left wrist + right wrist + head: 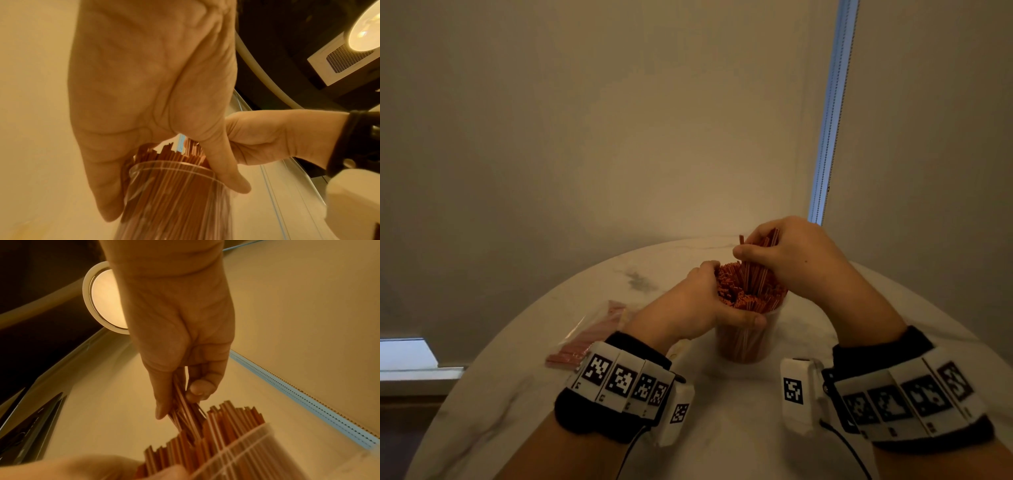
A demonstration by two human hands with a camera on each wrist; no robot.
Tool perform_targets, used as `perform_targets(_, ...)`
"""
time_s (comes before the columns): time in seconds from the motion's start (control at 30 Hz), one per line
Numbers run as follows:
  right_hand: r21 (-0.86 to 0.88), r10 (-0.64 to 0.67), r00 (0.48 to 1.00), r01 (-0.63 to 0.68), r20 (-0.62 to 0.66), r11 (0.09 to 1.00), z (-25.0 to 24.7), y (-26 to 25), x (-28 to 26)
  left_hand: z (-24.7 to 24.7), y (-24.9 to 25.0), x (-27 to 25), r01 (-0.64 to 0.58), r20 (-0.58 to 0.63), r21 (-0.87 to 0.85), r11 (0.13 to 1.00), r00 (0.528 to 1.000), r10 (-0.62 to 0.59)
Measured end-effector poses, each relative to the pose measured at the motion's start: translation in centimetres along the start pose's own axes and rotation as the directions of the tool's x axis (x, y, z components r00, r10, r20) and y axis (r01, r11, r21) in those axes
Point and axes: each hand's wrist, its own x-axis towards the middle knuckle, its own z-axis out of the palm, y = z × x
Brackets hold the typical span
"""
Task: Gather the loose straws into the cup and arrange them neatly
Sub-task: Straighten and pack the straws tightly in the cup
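From the head view, a round table [722, 428] with a pale, marble-like top veined in grey stands against a plain cream wall [619, 120]. A strip of blue light runs down the gap between two blinds [832, 113], with a bead chain beside it. Near the middle of the table stands a clear plastic cup [743, 346], upright and packed with thin red straws [750, 291] whose cut ends bristle unevenly above the rim. The left hand [695, 301] wraps the cup's rim, thumb across the near side. The right hand [798, 260] pinches a small bunch of straws [760, 246] above the cup, their lower ends down among the rest. Left of the cup lies a clear bag [592, 332] with more red straws in it. Both wrists wear black bands with white, black-patterned marker blocks.

The left wrist view looks along the palm of the left hand [144, 81]: the thumb and fingers curl round the ribbed, transparent wall of the cup [174, 186], straws showing through as fine red lines. The right hand [267, 138] shows behind it.

In the right wrist view, the right hand [180, 337] holds the bunch [185, 402] tightly between thumb and fingers, slanting down into the cup [246, 443]. A round ceiling lamp [102, 298] glows behind the wrist.
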Motion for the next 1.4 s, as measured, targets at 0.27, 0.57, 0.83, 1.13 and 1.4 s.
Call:
perform_targets(0.27,-0.056,0.018,0.997,-0.014,0.076,0.998,1.2,0.9,0.4,-0.1,-0.2,0.1,-0.002,0.000,0.023,1.000,1.000,0.002)
perform_targets(0.57,0.045,-0.005,0.995,0.010,-0.097,0.999,1.2,1.4,0.7,0.1,-0.7,0.5,-0.022,0.012,-0.008,1.000,1.000,0.022)
perform_targets(0.83,-0.036,0.005,0.998,-0.003,0.063,0.999,1.0,1.4,0.6,-0.1,-0.9,0.6,-0.035,-0.002,0.017,0.999,0.999,0.035)
perform_targets(1.13,-0.161,0.071,0.965,-0.030,0.251,0.986,1.5,1.4,0.3,0.1,-1.0,0.6,-0.031,-0.003,0.019,0.999,1.000,0.031)
perform_targets(1.4,-0.183,-0.020,0.976,0.061,0.218,0.981,1.7,1.4,0.4,0.0,-1.1,0.7,-0.028,-0.001,-0.003,1.000,1.000,0.028)
